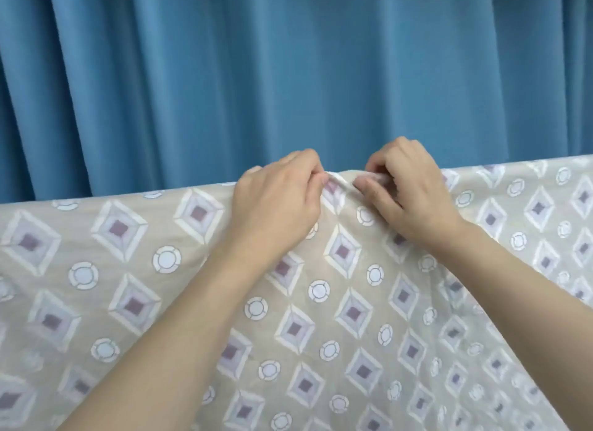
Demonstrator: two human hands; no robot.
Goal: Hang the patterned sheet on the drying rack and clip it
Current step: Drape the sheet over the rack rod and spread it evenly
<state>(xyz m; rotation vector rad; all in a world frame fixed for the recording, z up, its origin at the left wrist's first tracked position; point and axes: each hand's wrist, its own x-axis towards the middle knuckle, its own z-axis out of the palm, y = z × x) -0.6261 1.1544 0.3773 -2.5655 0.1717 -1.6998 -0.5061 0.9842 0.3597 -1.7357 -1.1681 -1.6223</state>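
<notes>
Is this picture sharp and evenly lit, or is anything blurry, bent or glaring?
Head view: soft, even light, no glare; only faint shadows under the left hand and right hand on the patterned sheet; the sheet's top edge bows from the wide lens; the print looks slightly soft toward the corners; the blue curtain shows gentle fold shading.

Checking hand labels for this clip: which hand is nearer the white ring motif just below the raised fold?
Right. The right hand sits beside the ring motif, nearly touching; the left hand lies farther left.
</notes>
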